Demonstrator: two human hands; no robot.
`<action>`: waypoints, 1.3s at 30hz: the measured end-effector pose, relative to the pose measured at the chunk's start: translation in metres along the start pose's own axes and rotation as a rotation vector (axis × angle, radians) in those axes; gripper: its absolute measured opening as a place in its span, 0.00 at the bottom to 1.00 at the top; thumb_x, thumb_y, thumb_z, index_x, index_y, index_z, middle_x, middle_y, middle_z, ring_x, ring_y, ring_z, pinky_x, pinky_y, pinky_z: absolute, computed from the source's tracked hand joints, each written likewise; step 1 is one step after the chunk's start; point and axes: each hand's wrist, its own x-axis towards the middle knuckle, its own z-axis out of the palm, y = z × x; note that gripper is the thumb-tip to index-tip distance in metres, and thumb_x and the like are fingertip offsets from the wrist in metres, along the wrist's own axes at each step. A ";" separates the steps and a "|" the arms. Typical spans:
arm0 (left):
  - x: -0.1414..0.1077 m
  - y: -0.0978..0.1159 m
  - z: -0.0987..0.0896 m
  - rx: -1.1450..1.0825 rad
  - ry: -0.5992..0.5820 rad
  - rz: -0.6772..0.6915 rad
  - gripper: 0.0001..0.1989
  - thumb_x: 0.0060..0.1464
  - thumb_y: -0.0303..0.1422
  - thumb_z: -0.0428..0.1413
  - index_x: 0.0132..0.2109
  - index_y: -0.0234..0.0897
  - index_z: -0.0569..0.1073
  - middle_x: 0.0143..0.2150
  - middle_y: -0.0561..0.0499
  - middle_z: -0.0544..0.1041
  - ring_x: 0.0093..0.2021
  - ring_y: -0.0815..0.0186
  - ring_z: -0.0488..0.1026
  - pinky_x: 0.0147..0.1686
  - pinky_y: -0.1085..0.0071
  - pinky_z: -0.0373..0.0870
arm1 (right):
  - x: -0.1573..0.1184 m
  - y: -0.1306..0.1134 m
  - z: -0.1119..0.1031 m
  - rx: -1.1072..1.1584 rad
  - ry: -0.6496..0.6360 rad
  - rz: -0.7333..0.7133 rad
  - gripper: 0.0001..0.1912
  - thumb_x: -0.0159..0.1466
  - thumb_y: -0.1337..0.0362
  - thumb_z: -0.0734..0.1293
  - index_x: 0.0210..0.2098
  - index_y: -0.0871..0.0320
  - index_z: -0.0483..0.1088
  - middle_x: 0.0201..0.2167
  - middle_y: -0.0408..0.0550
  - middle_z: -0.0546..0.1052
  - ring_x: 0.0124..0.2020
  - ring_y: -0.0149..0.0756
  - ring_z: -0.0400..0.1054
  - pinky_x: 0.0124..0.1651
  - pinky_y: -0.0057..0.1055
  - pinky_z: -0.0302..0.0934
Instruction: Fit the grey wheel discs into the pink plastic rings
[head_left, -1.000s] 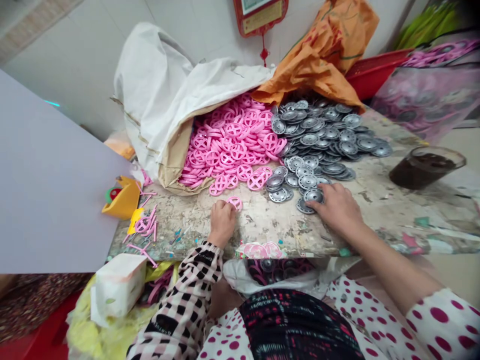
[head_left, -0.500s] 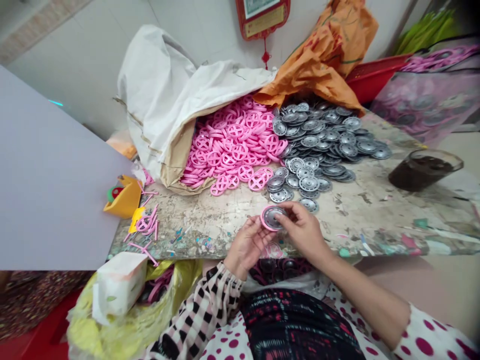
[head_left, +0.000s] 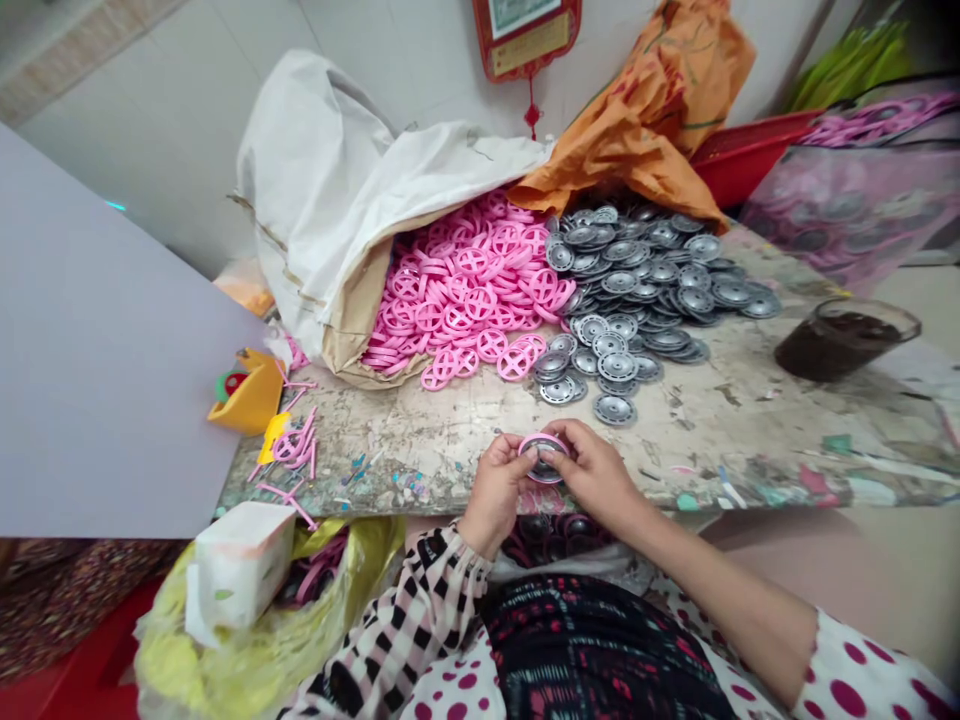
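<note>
Pinching a pink plastic ring (head_left: pixel 542 441) around a pressed grey metal disc (head_left: pixel 544 467) between the fingertips of the left hand (head_left: pixel 495 485) and the right hand (head_left: pixel 596 472), just above the near edge of a chipped, paint-crusted workbench (head_left: pixel 712 450). Toward the workbench's far edge, a heap of glossy cross-spoked pink rings (head_left: pixel 457 290) spilling from a coarse white sack (head_left: pixel 315 170), right beside a scatter of ribbed grey discs (head_left: pixel 645 270). Behind the workbench, a pale tiled wall (head_left: pixel 172 130).
</note>
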 end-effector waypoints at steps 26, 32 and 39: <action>0.128 0.056 -0.019 1.501 0.054 0.825 0.14 0.56 0.29 0.50 0.48 0.40 0.73 0.54 0.47 0.72 0.58 0.60 0.63 0.61 0.58 0.57 | 0.099 0.038 -0.009 -0.974 -0.011 -0.188 0.29 0.66 0.52 0.56 0.63 0.58 0.57 0.64 0.57 0.57 0.65 0.54 0.43 0.62 0.52 0.40; 0.167 0.059 0.010 1.788 0.022 0.808 0.19 0.60 0.38 0.45 0.56 0.49 0.68 0.62 0.53 0.64 0.65 0.54 0.52 0.63 0.47 0.47 | 0.119 0.057 -0.001 -1.065 -0.052 -0.195 0.30 0.68 0.51 0.50 0.63 0.58 0.58 0.64 0.55 0.60 0.67 0.54 0.40 0.64 0.56 0.28; 0.175 0.056 0.013 1.826 0.023 0.768 0.20 0.57 0.43 0.46 0.55 0.49 0.68 0.57 0.50 0.70 0.60 0.49 0.57 0.57 0.45 0.53 | 0.114 0.056 -0.012 -1.011 -0.106 -0.225 0.27 0.67 0.50 0.53 0.61 0.53 0.60 0.62 0.51 0.62 0.65 0.56 0.46 0.62 0.62 0.29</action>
